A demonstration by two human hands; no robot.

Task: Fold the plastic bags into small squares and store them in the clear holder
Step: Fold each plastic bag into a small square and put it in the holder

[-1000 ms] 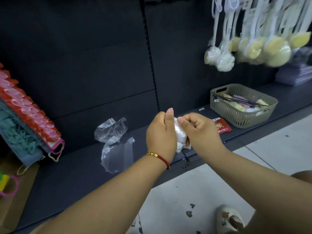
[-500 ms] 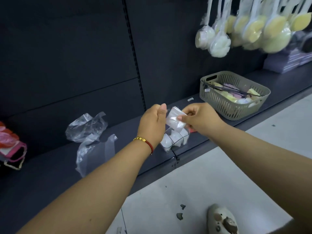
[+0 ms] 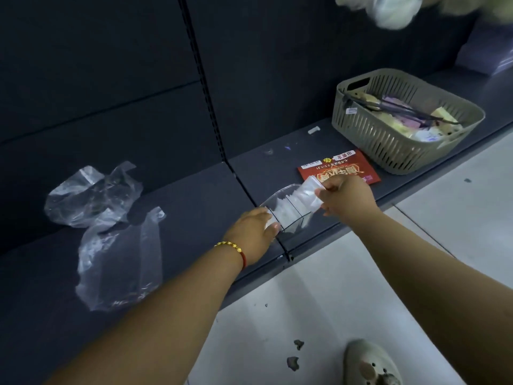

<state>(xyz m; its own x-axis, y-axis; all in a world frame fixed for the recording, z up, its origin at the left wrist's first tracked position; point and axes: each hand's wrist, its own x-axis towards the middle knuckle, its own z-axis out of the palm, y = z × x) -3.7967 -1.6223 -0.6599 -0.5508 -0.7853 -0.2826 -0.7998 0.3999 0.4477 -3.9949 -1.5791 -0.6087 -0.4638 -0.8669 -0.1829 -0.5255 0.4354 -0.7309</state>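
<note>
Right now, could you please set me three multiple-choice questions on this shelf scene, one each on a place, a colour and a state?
1. Where does the red packet lie?
A. inside the basket
B. on the shelf beside the basket
C. on the floor

2. What colour is the basket?
A. grey-beige
B. blue
C. black

3. What is the right hand doing?
A. hanging idle
B. pressing flat on the shelf
C. pinching a folded bag at the clear holder

Answers:
1 B, the packet lies flat on the shelf just left of the basket.
2 A, its slotted walls are grey-beige.
3 C, its fingers pinch the folded bag over the clear holder.
</note>
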